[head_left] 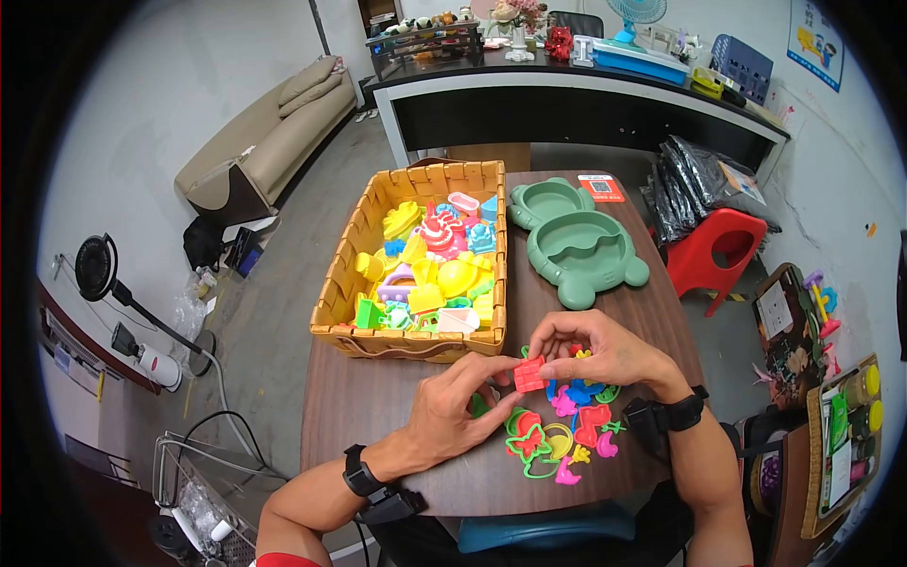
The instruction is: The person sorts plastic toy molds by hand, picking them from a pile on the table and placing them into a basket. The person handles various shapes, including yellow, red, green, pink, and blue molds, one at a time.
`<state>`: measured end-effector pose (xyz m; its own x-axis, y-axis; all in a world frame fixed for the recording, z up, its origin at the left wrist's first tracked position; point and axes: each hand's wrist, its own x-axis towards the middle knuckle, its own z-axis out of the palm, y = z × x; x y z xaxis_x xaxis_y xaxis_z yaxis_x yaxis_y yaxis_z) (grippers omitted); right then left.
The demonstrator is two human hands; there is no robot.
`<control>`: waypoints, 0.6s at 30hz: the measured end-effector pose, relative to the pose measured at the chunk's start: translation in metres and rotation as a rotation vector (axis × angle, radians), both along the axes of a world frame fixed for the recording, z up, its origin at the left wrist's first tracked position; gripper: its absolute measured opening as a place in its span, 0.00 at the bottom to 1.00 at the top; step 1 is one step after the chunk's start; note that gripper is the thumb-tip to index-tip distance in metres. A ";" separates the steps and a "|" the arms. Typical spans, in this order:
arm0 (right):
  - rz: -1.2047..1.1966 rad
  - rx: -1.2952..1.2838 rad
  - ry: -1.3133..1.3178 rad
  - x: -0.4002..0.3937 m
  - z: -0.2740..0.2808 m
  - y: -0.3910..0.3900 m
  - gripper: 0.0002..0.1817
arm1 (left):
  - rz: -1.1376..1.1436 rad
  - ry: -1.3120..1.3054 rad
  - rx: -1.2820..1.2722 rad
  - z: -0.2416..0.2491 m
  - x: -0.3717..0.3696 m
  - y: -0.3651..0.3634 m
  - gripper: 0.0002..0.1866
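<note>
A small red toy mould with a brick-like pattern (530, 374) is pinched between the fingertips of both hands, above the table. My left hand (458, 404) grips its left side, fingers curled. From the other side my right hand (609, 352) closes on it with thumb and fingers. Just below lies a loose pile of colourful plastic shapes, among them a green star-shaped outline (529, 442), a red cutter (592, 425), a yellow ring (558, 441) and a pink piece (567, 472). A green piece (479, 406) is partly hidden by my left hand.
A woven basket (326, 307) of plastic toys stands on the wooden table (378, 402), left of a green bear-shaped divided plate (590, 250). A red-and-white card (602, 187) lies at the far right. Beyond are a red chair (718, 255) and a black desk (567, 111).
</note>
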<state>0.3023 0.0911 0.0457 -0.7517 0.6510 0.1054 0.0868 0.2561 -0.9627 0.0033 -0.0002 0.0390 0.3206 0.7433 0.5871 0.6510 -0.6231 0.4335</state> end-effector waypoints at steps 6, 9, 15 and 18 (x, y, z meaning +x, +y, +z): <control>0.004 -0.005 -0.006 0.000 0.002 -0.001 0.16 | -0.007 0.001 -0.001 0.000 0.001 0.000 0.36; 0.006 0.007 0.000 0.000 0.000 0.000 0.16 | -0.010 0.001 -0.002 -0.001 0.001 0.000 0.36; 0.001 0.004 -0.002 0.000 0.000 0.000 0.16 | -0.017 0.002 -0.003 0.000 0.003 0.001 0.36; 0.002 -0.002 -0.003 0.000 0.002 0.000 0.16 | -0.020 0.003 -0.005 -0.001 0.002 0.001 0.36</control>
<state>0.3027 0.0907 0.0479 -0.7537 0.6493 0.1017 0.0894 0.2547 -0.9629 0.0055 0.0006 0.0384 0.3371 0.7394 0.5828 0.6397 -0.6340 0.4345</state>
